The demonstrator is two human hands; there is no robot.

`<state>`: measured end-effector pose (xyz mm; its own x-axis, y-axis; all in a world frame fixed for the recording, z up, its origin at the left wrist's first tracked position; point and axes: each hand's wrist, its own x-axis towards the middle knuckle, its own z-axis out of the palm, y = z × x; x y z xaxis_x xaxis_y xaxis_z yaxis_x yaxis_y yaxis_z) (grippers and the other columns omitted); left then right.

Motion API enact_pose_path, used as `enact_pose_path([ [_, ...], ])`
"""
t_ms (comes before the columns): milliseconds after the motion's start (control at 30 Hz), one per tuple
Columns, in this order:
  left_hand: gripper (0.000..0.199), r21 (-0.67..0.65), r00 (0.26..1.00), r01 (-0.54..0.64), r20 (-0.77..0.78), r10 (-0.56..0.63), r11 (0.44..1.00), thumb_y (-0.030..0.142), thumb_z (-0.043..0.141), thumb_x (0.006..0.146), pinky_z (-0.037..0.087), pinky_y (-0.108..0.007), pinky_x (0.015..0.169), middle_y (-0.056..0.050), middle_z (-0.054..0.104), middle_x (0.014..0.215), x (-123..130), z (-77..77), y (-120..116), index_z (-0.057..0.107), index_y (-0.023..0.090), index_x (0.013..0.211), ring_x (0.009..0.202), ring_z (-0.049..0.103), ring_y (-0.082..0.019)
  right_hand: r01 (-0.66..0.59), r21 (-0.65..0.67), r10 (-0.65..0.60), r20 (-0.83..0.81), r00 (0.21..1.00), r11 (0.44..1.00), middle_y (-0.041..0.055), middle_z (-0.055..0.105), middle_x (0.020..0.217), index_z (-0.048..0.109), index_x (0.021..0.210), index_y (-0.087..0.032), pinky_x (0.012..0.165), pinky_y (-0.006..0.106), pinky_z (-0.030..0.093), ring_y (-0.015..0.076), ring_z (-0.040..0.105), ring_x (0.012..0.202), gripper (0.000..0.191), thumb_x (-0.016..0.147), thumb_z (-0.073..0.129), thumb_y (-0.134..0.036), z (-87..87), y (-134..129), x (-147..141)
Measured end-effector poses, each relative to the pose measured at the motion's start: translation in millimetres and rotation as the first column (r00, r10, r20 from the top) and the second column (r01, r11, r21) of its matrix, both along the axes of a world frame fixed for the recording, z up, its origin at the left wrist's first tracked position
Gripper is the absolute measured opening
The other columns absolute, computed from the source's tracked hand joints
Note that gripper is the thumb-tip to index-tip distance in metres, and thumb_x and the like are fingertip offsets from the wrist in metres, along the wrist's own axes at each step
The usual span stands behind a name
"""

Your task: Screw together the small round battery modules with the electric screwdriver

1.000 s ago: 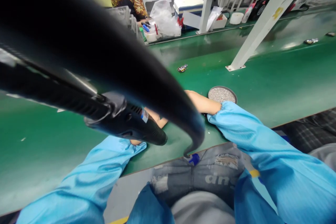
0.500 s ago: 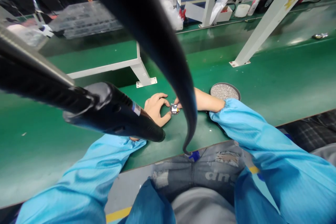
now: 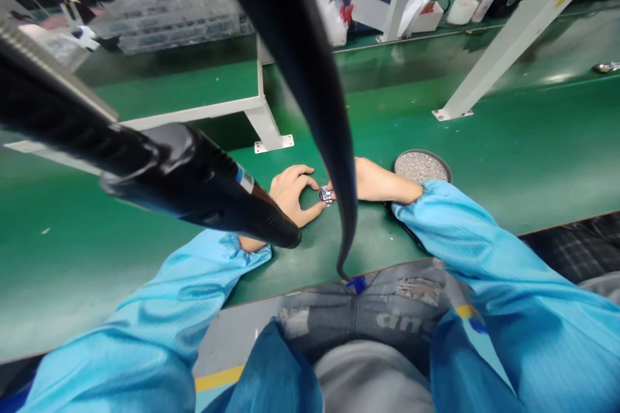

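Observation:
A small round electronic part (image 3: 326,195) with a dark rim and a pale, board-like inside lies on the green bench top. My left hand (image 3: 293,195) is curved around its left side, thumb and index finger at the rim. From the right, the fingertips of my right hand (image 3: 372,181) press together over the part. A black strap crosses in front of those fingers, so whatever they pinch is hidden. Beside my right wrist stands a round dish (image 3: 421,166) full of small silvery pieces.
A black rod-shaped device (image 3: 203,187) and the black strap (image 3: 334,116) hang in front of the view. White shelf legs (image 3: 268,126) and a slanted white post (image 3: 479,71) stand on the bench. Clear plastic trays (image 3: 179,16) are stacked behind. A dark object lies under my right sleeve.
The view has shifted slightly. My right fingertips have moved down onto the round part, and its bright white inner patch now looks darker and bluish. My left hand stays at the rim.

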<state>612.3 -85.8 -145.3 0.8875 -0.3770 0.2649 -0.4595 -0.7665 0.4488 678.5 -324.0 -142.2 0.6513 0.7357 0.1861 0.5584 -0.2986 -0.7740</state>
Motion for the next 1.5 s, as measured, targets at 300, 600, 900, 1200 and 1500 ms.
enact_pose_path([
  [300,0.028,-0.005,1.000,-0.002,-0.019,0.002,1.000,0.037,0.079,0.082,0.039,-0.053,0.111,-0.009,0.061,0.137,-1.7,1.3,-0.4,0.063,0.023,0.101,0.135,0.052,-0.032,-0.002,-0.005,0.003,0.108,0.994,1.000,0.0024,0.078,0.095,0.082,0.094,-0.023,0.093,0.037,0.046,0.0197,0.068,0.091,0.013,0.087,0.082,-0.034,3.8,0.0,-2.3],
  [600,0.026,-0.005,1.000,0.006,-0.009,-0.006,1.000,0.038,0.076,0.085,0.039,-0.052,0.111,-0.010,0.061,0.137,-2.2,0.8,0.0,0.064,0.023,0.101,0.135,0.052,-0.031,0.006,-0.021,-0.004,0.096,0.995,1.000,0.0012,0.076,0.093,0.080,0.095,-0.023,0.094,0.037,0.043,0.0191,0.067,0.090,0.012,0.086,0.082,-0.031,-0.2,3.7,-1.6],
  [900,0.027,0.003,0.995,0.053,0.084,-0.053,0.999,0.041,0.074,0.087,0.041,-0.052,0.116,-0.010,0.058,0.138,1.3,-11.6,7.0,0.064,0.023,0.104,0.135,0.051,-0.030,0.076,-0.063,-0.071,0.083,0.994,0.995,-0.0009,0.074,0.089,0.078,0.090,-0.021,0.093,0.035,0.038,0.0171,0.066,0.088,0.010,0.082,0.082,-0.023,5.7,11.6,-9.1],
  [1200,0.032,0.024,0.990,0.040,0.135,-0.043,0.999,0.044,0.077,0.083,0.040,-0.053,0.118,-0.008,0.058,0.138,6.0,-22.0,11.0,0.063,0.025,0.105,0.132,0.054,-0.029,0.079,-0.075,-0.072,0.097,0.993,0.994,-0.0008,0.074,0.091,0.078,0.091,-0.022,0.093,0.034,0.039,0.0173,0.065,0.088,0.011,0.084,0.082,-0.030,6.0,11.4,-9.3],
  [1500,0.030,0.002,0.993,0.068,0.099,-0.068,0.998,0.043,0.074,0.082,0.042,-0.051,0.117,-0.011,0.062,0.134,4.6,-10.3,5.2,0.065,0.023,0.102,0.132,0.054,-0.031,0.095,-0.055,-0.088,0.124,0.988,0.994,-0.0022,0.072,0.088,0.076,0.089,-0.023,0.091,0.032,0.037,0.0164,0.062,0.086,0.014,0.081,0.083,-0.033,-2.4,11.8,-7.0],
])
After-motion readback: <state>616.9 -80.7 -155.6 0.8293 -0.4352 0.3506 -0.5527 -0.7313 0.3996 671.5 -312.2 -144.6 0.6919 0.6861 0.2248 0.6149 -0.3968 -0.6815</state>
